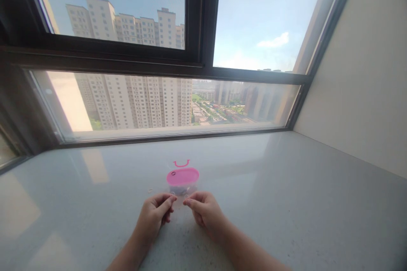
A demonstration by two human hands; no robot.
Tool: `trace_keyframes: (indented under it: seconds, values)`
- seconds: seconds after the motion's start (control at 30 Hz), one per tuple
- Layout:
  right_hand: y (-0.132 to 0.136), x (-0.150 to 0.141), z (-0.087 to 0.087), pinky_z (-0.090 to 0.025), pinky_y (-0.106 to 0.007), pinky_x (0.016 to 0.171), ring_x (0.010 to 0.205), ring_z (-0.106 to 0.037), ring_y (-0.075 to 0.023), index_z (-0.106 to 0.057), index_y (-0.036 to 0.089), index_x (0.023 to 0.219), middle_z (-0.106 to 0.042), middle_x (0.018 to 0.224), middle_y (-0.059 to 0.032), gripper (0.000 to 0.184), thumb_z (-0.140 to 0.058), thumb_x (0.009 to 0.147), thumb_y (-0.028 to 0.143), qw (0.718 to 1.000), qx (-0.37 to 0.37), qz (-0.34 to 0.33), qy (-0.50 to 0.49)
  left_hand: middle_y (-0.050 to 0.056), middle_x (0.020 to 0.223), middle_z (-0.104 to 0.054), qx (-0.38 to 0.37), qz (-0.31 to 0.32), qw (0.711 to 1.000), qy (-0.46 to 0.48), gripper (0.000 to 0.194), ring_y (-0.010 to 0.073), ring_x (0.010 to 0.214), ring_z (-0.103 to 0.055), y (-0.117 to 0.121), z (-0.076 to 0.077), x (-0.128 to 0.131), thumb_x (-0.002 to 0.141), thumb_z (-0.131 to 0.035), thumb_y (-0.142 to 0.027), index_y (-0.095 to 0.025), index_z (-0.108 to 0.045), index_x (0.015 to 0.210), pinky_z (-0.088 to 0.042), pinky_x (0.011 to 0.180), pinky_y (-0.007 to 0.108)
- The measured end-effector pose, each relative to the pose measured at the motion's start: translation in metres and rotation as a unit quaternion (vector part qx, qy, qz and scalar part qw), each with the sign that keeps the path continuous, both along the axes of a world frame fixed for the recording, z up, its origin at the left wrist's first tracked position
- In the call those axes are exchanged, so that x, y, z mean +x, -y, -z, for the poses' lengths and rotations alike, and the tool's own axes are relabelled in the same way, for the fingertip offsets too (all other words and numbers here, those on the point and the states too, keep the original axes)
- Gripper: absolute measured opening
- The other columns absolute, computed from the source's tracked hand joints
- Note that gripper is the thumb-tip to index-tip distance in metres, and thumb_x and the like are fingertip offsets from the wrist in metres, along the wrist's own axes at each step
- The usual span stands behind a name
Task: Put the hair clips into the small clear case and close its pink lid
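A small clear box with a pink lid (182,177) stands on the pale window ledge (286,186), its pink handle sticking up at the far side. Just in front of it, my left hand (155,215) and my right hand (203,211) are held close together, each with fingers curled in a pinch. Between the two pinches there seems to be a tiny clear ring or band (179,197), too small to name. A similar tiny clear ring (150,189) lies on the ledge left of the box.
A dark-framed window (203,63) runs along the back of the ledge, with tall buildings outside. A plain wall (365,93) closes the right side. The ledge stretches wide to both sides of my hands.
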State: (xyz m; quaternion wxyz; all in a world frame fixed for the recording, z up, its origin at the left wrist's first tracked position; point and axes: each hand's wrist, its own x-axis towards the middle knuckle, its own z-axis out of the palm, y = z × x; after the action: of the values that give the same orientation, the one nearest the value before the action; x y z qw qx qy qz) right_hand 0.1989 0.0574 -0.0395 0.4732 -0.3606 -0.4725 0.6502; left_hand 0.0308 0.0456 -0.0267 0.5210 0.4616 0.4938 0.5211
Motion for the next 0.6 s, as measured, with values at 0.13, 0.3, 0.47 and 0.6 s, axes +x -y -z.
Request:
trace_keyframes:
  seconds: [0.13,0.3,0.47,0.6]
  values:
    - [0.0003,-0.0019,0.0034,-0.012,-0.020,0.031,0.028,-0.023,-0.0040,-0.063,0.013,0.068,-0.036,0.032,0.0109,0.031,-0.072,0.067,0.043,1.000,0.002,0.003,0.013,-0.003,0.049,-0.056,-0.004,0.002,1.000,-0.006,0.027,0.0097,0.039,-0.045,-0.0006,-0.0003,0.0010,0.064,-0.072,-0.040,-0.014,-0.069,0.066,-0.031,0.039,0.021]
    - [0.0019,-0.0019,0.0052,-0.013,-0.020,0.032,0.029,-0.028,-0.0045,-0.063,0.013,0.066,-0.040,0.033,0.0093,0.031,-0.073,0.065,0.043,0.999,0.007,0.014,0.029,-0.003,0.050,-0.056,-0.009,0.012,1.000,-0.011,0.024,0.0092,0.040,-0.046,-0.0004,-0.0002,0.0008,0.067,-0.071,-0.038,-0.014,-0.069,0.065,-0.030,0.040,0.020]
    - [0.0016,0.0000,0.0020,-0.012,-0.021,0.032,0.028,-0.023,-0.0041,-0.065,0.013,0.071,-0.037,0.032,0.0103,0.032,-0.070,0.068,0.044,1.000,-0.019,0.014,0.010,-0.002,0.048,-0.056,-0.014,0.021,0.999,-0.020,0.027,0.0103,0.038,-0.045,-0.0014,0.0002,0.0021,0.066,-0.071,-0.042,-0.014,-0.069,0.067,-0.029,0.038,0.021]
    - [0.0027,-0.0036,-0.0003,-0.014,-0.020,0.032,0.029,-0.027,-0.0048,-0.064,0.014,0.067,-0.040,0.033,0.0090,0.032,-0.072,0.065,0.044,0.999,-0.014,0.002,0.040,-0.003,0.047,-0.054,-0.011,-0.004,1.000,-0.029,0.028,0.0104,0.038,-0.044,0.0012,-0.0024,0.0048,0.064,-0.071,-0.043,-0.015,-0.069,0.064,-0.032,0.038,0.022]
